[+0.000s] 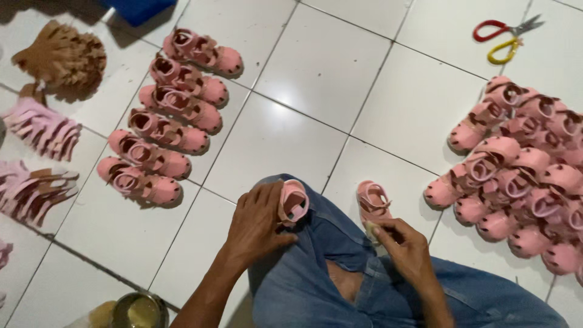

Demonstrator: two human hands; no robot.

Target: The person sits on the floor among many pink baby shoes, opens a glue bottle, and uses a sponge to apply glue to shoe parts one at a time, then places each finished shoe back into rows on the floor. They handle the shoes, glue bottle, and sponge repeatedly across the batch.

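**Two Hands, Two Little Pink Shoes**

White floor tiles (316,67) fill most of the picture, with thin dark lines between them. At the bottom, a person's knee in blue jeans (328,243) pokes up, and the jeans have a rip near the middle.

The left hand (258,225) sits just left of the middle, low in the frame. Its fingers are curled around a small pink shoe (293,201) that rests on the knee. The right hand (405,249) is lower right of the middle. Its fingers pinch the bottom end of a second pink shoe (372,203), which stands on the floor just beside the jeans.

On the left side, a neat row of pink shoes (173,109) runs from the upper middle down toward the left, one after another, side by side. On the right side, a big heap of pink shoes (522,170) lies all jumbled together.

At the upper right lie scissors (507,36) with one red handle and one yellow handle, well apart from the hands. At the upper left is a brown pile of cut pieces (61,61), and below it are pink cut pieces (39,127). At the bottom left sits a round tin (139,311) with something yellowish inside.
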